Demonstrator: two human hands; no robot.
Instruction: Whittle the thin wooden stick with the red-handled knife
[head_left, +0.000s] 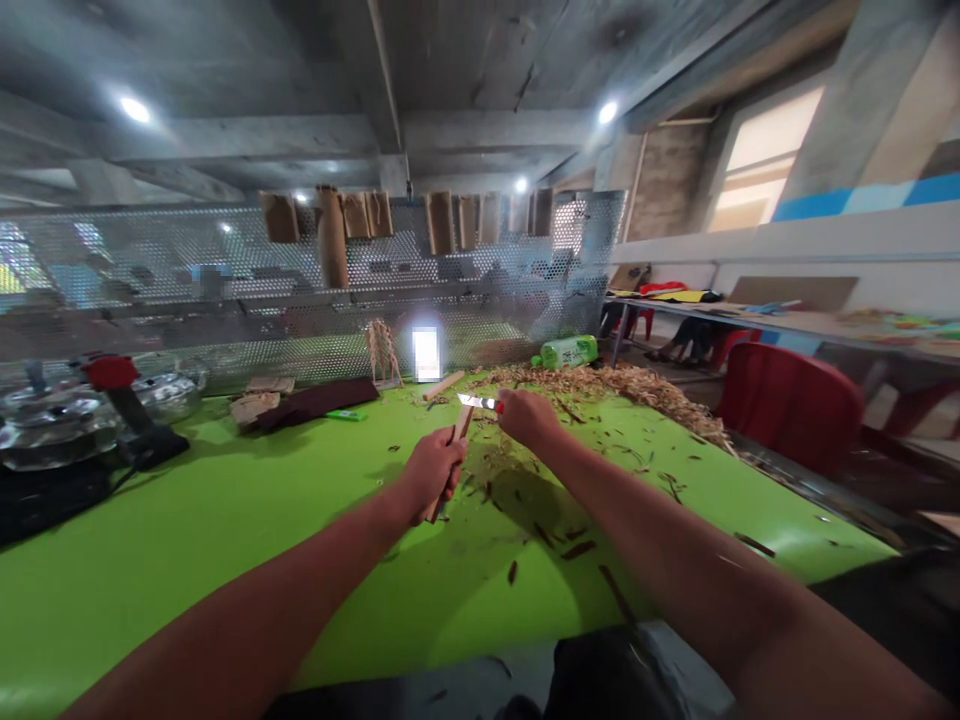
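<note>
In the centre of the frame, a strip of wood [463, 422] is held tilted in the left hand [433, 468], its fingers curled and pressed together around it. Just above and to the right, a knife [476, 401] is gripped in the right hand [529, 418], with the fingers closed about its red handle. The blade is laid across the upper end of the strip in this view (whether the wood is actually touched cannot be told). A cutting stroke is judged to be in hand; for any further stroke, a firm hold on the strip and left fingers kept below the edge are called for.

The green table [262, 550] is strewn with dark slivers at centre and lower right, and pale shavings [645, 390] are heaped along its far right edge, near a green bottle [574, 351] lying on its side. A second wooden stick [444, 386] is seen beyond the hands, and a dark sheet [322, 400] is placed left of centre. The table is backed by a perforated screen [255, 270], over which wooden pieces [440, 222] are hung. At right, a red chair [791, 405] is seen, and the concrete ceiling [225, 60] is dotted with bright lamps
</note>
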